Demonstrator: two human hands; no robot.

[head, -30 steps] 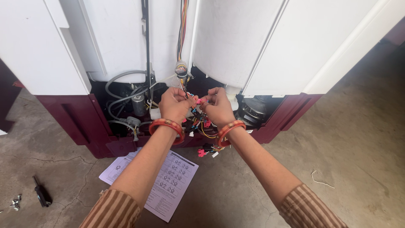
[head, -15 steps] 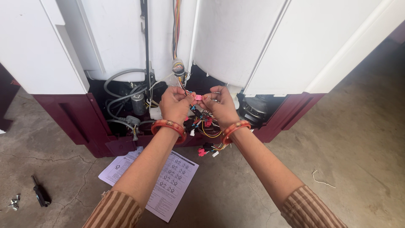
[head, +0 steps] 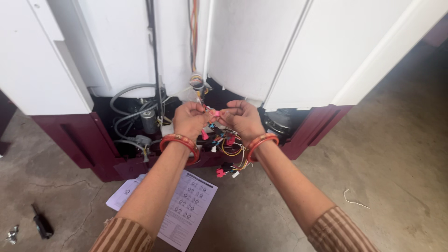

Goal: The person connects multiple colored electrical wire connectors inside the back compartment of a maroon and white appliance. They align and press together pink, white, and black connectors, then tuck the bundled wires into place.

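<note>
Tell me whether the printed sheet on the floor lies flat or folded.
Flat: the printed sheet lies spread on the concrete floor, partly hidden by the left forearm.

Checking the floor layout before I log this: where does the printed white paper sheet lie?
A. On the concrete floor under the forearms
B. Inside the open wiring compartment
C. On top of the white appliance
A: the printed white paper sheet lies flat on the concrete floor, partly under the left forearm.

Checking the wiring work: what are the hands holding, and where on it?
Both hands, left hand and right hand, pinch a small pink connector by its ends, fingertips only, above the loose wire bundle.
</note>
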